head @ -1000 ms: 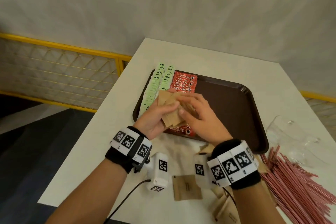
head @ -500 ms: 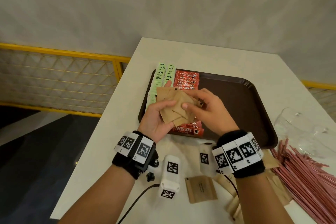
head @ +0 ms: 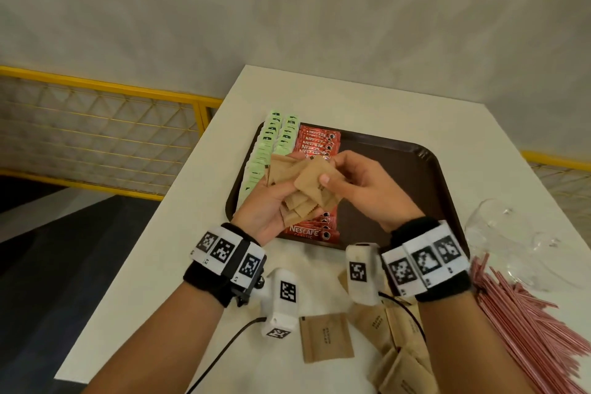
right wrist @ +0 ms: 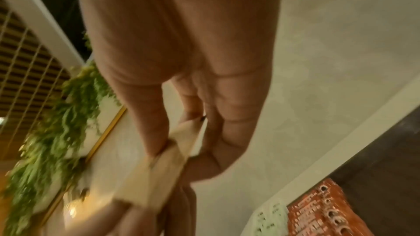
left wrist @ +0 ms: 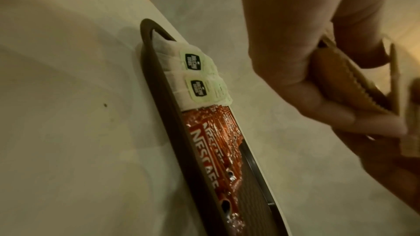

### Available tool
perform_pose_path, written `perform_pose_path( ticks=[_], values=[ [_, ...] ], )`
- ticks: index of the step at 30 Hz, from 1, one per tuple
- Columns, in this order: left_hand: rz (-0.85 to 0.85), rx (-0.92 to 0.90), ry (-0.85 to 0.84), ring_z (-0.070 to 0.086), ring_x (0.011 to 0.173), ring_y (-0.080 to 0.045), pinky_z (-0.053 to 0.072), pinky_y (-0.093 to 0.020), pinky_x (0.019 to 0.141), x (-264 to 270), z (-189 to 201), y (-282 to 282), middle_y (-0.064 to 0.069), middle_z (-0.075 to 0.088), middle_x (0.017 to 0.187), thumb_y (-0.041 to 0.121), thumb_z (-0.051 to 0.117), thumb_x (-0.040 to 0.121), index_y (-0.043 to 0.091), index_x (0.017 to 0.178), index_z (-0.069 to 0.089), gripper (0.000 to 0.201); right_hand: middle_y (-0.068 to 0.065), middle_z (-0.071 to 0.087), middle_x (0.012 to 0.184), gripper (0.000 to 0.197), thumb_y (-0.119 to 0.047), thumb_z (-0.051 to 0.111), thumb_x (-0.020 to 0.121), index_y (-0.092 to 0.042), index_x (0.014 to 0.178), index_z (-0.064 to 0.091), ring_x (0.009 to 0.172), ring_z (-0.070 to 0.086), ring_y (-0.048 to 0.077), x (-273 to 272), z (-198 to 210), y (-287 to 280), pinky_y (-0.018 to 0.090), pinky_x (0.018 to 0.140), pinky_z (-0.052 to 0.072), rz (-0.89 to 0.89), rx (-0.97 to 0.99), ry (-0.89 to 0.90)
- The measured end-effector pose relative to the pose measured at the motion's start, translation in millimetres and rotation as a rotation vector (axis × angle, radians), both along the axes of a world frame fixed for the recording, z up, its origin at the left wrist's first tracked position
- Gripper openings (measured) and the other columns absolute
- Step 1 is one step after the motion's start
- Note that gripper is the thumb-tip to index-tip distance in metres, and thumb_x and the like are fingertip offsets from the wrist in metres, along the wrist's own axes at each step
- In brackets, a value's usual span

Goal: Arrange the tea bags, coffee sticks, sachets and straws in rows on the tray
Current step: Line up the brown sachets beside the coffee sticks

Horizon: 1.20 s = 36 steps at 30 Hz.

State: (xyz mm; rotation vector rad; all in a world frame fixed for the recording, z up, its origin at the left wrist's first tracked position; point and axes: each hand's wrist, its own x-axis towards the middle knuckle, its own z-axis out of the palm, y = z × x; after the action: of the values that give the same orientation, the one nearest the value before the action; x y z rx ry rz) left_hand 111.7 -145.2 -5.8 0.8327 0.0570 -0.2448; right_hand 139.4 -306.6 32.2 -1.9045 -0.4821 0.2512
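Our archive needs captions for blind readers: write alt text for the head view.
Both hands hold brown sachets above a dark tray; the right hand pinches one from the left hand. Tea bags and coffee sticks lie in rows; straws wait on the table.

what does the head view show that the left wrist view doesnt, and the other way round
Only the head view shows the pink straws heaped on the table, the loose brown sachets near the person, the clear plastic container, the yellow railing and the right hand pinching one sachet.

Only the left wrist view shows the serrated edges of the held sachets side-on and the black labels on the tea bags.

Both show the tray, the green tea bags, the red coffee sticks and the left hand gripping its sachet stack.
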Motion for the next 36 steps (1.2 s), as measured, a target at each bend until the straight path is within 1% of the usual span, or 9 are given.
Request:
perform_pose_path(
  ticks=[4, 6, 12, 15, 17, 22, 26, 31, 36],
  values=[
    [-0.003, 0.079, 0.048, 0.070, 0.076, -0.024, 0.059, -0.036, 0.056, 1.5, 2.8, -2.9, -0.007, 0.072, 0.094, 0.036, 0.057, 0.078, 0.026, 0.102, 0.065, 0.027, 0.003, 0.063, 0.083, 0.008, -0.007, 0.060, 0.088, -0.013, 0.088, 0.055, 0.071, 0.061, 0.007, -0.6, -6.3, 2.9, 0.020, 0.064, 0.051, -0.054, 0.115, 0.019],
    [-0.003, 0.073, 0.056, 0.070, 0.077, -0.022, 0.059, -0.036, 0.057, 3.3, 3.6, -1.7, -0.006, 0.072, 0.096, 0.040, 0.054, 0.079, 0.024, 0.108, 0.062, 0.033, 0.001, 0.063, 0.081, 0.010, -0.006, 0.060, 0.088, -0.013, 0.092, 0.054, 0.070, 0.062, 0.005, 1.2, -8.3, -2.3, 0.017, 0.062, 0.050, -0.082, 0.153, 0.050],
    [0.017, 0.032, 0.020, 0.070, 0.084, -0.023, 0.059, -0.035, 0.062, 3.3, -0.3, -4.0, -0.005, 0.072, 0.098, -0.007, 0.052, 0.083, 0.024, 0.114, 0.057, 0.044, -0.003, 0.063, 0.082, 0.028, -0.007, 0.058, 0.089, -0.018, 0.114, 0.051, 0.077, 0.065, 0.010, 6.2, -14.1, -12.2, 0.025, 0.060, 0.054, -0.179, 0.247, 0.221],
    [0.057, 0.060, 0.024, 0.070, 0.084, -0.024, 0.059, -0.035, 0.060, 5.9, -1.0, -2.7, -0.007, 0.071, 0.098, -0.007, 0.054, 0.084, 0.025, 0.109, 0.059, 0.041, 0.002, 0.065, 0.094, 0.026, -0.010, 0.058, 0.089, -0.018, 0.114, 0.058, 0.088, 0.066, 0.016, 5.5, -13.1, -20.6, 0.036, 0.073, 0.057, -0.082, 0.097, 0.238],
    [0.078, 0.128, 0.019, 0.070, 0.080, -0.022, 0.059, -0.036, 0.059, 8.4, 0.8, -0.6, -0.007, 0.071, 0.096, -0.007, 0.056, 0.084, 0.023, 0.106, 0.060, 0.038, 0.004, 0.066, 0.100, 0.022, -0.011, 0.059, 0.089, -0.019, 0.109, 0.062, 0.092, 0.065, 0.017, 7.6, -9.0, -27.8, 0.034, 0.079, 0.055, -0.073, 0.048, 0.174],
    [0.048, 0.256, 0.006, 0.071, 0.075, -0.019, 0.059, -0.033, 0.054, 13.7, 4.3, 0.8, 0.001, 0.073, 0.089, -0.007, 0.062, 0.080, 0.021, 0.107, 0.062, 0.039, -0.003, 0.066, 0.095, 0.015, -0.009, 0.060, 0.087, -0.019, 0.098, 0.062, 0.089, 0.061, 0.012, 22.9, 9.3, -35.2, 0.030, 0.082, 0.051, -0.131, 0.184, 0.107],
    [0.056, 0.276, -0.001, 0.071, 0.076, -0.018, 0.057, -0.028, 0.051, 17.7, 7.0, -1.2, 0.001, 0.073, 0.096, -0.002, 0.064, 0.078, 0.024, 0.104, 0.064, 0.037, -0.003, 0.066, 0.088, 0.010, -0.008, 0.061, 0.087, -0.016, 0.093, 0.060, 0.081, 0.061, 0.010, 29.2, 6.2, -19.5, 0.022, 0.074, 0.048, -0.007, 0.012, 0.141],
    [0.104, 0.264, -0.031, 0.071, 0.082, -0.019, 0.059, -0.031, 0.058, 18.4, 7.6, 0.3, 0.006, 0.073, 0.094, 0.006, 0.069, 0.072, 0.024, 0.108, 0.061, 0.041, 0.005, 0.064, 0.082, 0.006, -0.007, 0.060, 0.088, -0.011, 0.092, 0.057, 0.072, 0.062, 0.011, 28.2, -9.9, -9.8, 0.020, 0.063, 0.051, -0.172, 0.182, 0.168],
    [0.084, 0.315, -0.017, 0.071, 0.076, -0.018, 0.059, -0.030, 0.057, 19.6, 3.5, -1.8, 0.006, 0.073, 0.088, -0.007, 0.066, 0.077, 0.023, 0.105, 0.063, 0.041, 0.006, 0.066, 0.085, 0.009, -0.011, 0.060, 0.089, -0.012, 0.096, 0.055, 0.077, 0.066, 0.015, 20.0, -20.7, -3.2, 0.024, 0.067, 0.055, -0.233, 0.216, 0.228]
  ],
)
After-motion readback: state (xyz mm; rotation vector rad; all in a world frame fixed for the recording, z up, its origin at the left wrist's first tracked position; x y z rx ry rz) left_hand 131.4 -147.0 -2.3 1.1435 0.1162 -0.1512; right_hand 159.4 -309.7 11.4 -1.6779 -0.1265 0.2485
